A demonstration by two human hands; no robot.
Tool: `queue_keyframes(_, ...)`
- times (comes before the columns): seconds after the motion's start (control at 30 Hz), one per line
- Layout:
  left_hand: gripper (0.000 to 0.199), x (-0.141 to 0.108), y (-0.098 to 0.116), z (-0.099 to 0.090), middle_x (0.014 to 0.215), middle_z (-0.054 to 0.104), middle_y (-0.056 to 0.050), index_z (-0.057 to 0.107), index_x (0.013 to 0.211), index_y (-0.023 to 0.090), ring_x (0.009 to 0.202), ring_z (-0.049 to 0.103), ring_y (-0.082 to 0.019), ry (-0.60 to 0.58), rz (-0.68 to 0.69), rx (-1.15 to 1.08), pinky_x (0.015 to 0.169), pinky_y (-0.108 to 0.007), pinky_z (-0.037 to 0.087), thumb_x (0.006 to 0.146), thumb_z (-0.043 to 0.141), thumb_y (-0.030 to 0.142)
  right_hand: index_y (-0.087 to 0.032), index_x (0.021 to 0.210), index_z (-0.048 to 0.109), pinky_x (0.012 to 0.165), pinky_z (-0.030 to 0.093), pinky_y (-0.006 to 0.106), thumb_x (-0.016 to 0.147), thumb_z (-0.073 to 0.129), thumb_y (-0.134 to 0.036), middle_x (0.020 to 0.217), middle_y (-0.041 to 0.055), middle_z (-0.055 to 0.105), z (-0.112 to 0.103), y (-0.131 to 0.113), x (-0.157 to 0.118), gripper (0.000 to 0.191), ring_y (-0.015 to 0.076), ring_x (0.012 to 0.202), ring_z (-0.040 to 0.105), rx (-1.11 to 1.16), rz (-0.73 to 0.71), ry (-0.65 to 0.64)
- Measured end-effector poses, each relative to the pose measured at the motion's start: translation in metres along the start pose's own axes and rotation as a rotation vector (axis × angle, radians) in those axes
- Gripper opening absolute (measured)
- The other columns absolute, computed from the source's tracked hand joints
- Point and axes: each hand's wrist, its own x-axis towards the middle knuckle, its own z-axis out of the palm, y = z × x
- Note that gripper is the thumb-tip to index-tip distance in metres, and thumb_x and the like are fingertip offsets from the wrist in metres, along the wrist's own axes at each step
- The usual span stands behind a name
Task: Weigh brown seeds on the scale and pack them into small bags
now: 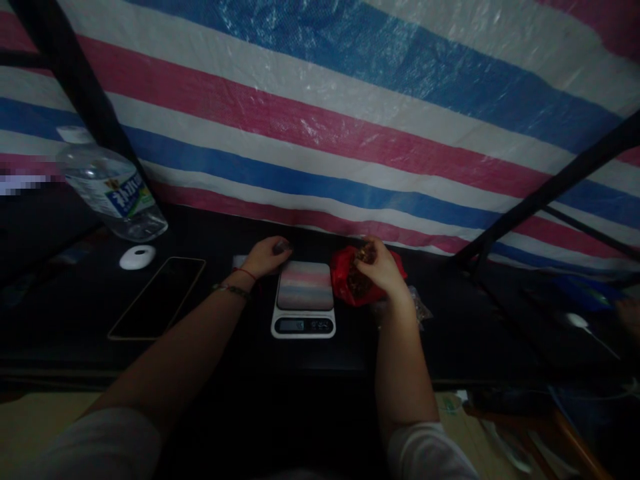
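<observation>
A white kitchen scale (304, 325) with a shiny square plate and a small display lies on the black table in front of me. Just left of its far corner is my left hand (267, 256), its fingers closed round a small, dark, clear-looking item too dim to name. To the right of the scale sits an open red bag (342, 275) with brown bits inside. My right hand (379, 267) reaches over the bag, thumb and fingers pinched on some of the brown bits. Partly behind my right wrist lies a small clear bag (421, 308) of bits.
At the left are a phone (159, 299), a white oval case (137, 257) and a clear plastic bottle (113, 187). A striped plastic sheet (310, 127) hangs behind the table (320, 357). Black bars rise on both sides. A white cable plug (577, 321) lies far right.
</observation>
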Motion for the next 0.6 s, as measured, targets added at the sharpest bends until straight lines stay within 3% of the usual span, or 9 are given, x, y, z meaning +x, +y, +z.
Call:
queue_keyframes(0.13,0.032,-0.001,0.000,0.000,0.097,0.069,-0.005,0.065,0.098,0.022,0.090,0.064,-0.022,0.012,0.002,0.003,0.082,-0.035,0.050,0.076,0.058,0.046,-0.015,0.118,0.053,0.073,0.049,0.033,0.066,0.070,-0.024,0.094,0.0091,0.066,-0.006,0.014,-0.003,0.055,0.0223,0.083,0.064,-0.215,0.213,-0.051)
queue_keyframes(0.23,0.032,-0.001,0.002,-0.001,0.098,0.069,-0.006,0.065,0.098,0.022,0.091,0.063,-0.022,0.006,0.002,0.016,0.083,-0.035,0.050,0.076,0.058,0.045,-0.014,0.100,0.061,0.066,0.047,0.030,0.064,0.074,-0.024,0.085,0.0101,0.068,-0.002,0.019,-0.004,0.039,0.0228,0.077,0.065,-0.349,0.307,-0.088)
queue_keyframes(0.37,0.034,-0.002,0.004,-0.001,0.099,0.069,-0.006,0.064,0.099,0.020,0.091,0.063,-0.022,0.014,-0.007,0.014,0.082,-0.034,0.050,0.077,0.057,0.046,-0.017,0.087,0.067,0.074,0.048,0.033,0.070,0.070,-0.025,0.086,0.0090,0.069,-0.002,0.016,-0.002,0.019,0.0226,0.080,0.065,-0.340,0.222,-0.131)
queue_keyframes(0.5,0.034,-0.002,0.003,-0.002,0.099,0.069,-0.007,0.064,0.100,0.020,0.093,0.063,-0.022,0.006,0.013,0.018,0.084,-0.035,0.049,0.078,0.057,0.045,-0.016,0.104,0.065,0.091,0.045,0.041,0.076,0.065,-0.032,0.105,0.0121,0.066,0.002,0.007,0.001,0.032,0.0246,0.100,0.060,-0.174,0.053,0.105)
queue_keyframes(0.6,0.034,-0.002,0.002,-0.001,0.099,0.069,-0.007,0.065,0.100,0.020,0.091,0.064,-0.022,0.007,0.016,0.016,0.084,-0.035,0.050,0.078,0.057,0.044,-0.017,0.112,0.058,0.086,0.049,0.037,0.077,0.064,-0.034,0.103,0.0084,0.065,0.015,0.000,0.003,0.039,0.0209,0.093,0.062,0.097,0.001,0.140)
